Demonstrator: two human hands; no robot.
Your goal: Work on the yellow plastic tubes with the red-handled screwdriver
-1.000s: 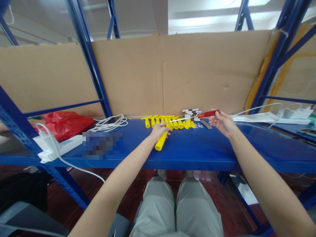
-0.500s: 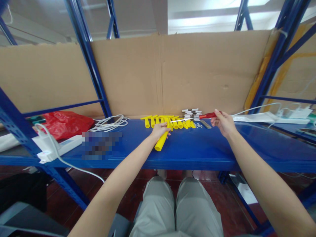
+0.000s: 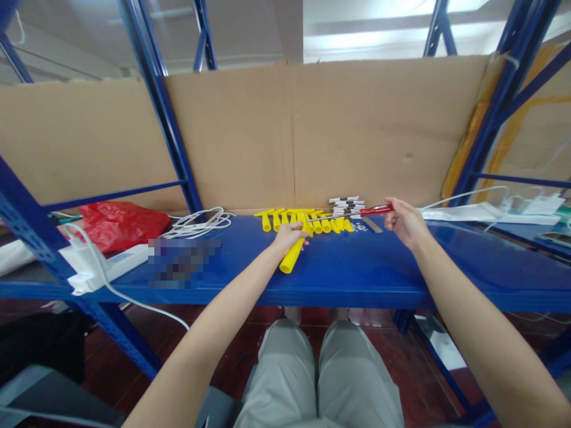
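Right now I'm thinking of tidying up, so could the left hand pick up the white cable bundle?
Probably not: the left hand is gripping a yellow tube, with the screwdriver at its upper end. Nothing seems to block the way to the cable bundle.

A hand could pass low over the front of the counter (image 3: pixel 361 267), right of the tube (image 3: pixel 292 255) and below the screwdriver (image 3: pixel 377 210), which spans the gap between the left hand (image 3: pixel 289 236) and right hand (image 3: pixel 405 223). Behind them, yellow parts (image 3: pixel 266 223), a white stack (image 3: pixel 347 208) and the upright cardboard (image 3: pixel 357 131) block the way back. On the left, the power strip (image 3: pixel 127 263), coiled cord (image 3: pixel 196 226), red bag (image 3: pixel 118 226) and blue post (image 3: pixel 172 125) narrow the way.
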